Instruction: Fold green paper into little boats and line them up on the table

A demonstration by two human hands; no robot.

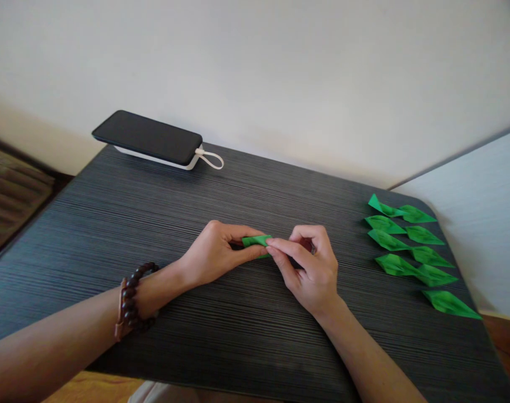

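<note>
A small folded piece of green paper (255,241) is held between my two hands over the middle of the dark table. My left hand (215,252) grips it from the left, thumb in front and fingers behind. From the right, the thumb and index finger of my right hand (309,266) pinch its right end. My fingers cover part of the paper, so its full shape is hidden. On the right side of the table lie several folded green paper pieces (431,256), pointed at their ends and set out in rows.
The dark wood-grain table (255,184) stands against a pale wall (280,73). At its back left a black phone (149,137) rests on a white block, with a short white cable (216,160) at its right end. A white panel (473,224) rises beyond the right edge.
</note>
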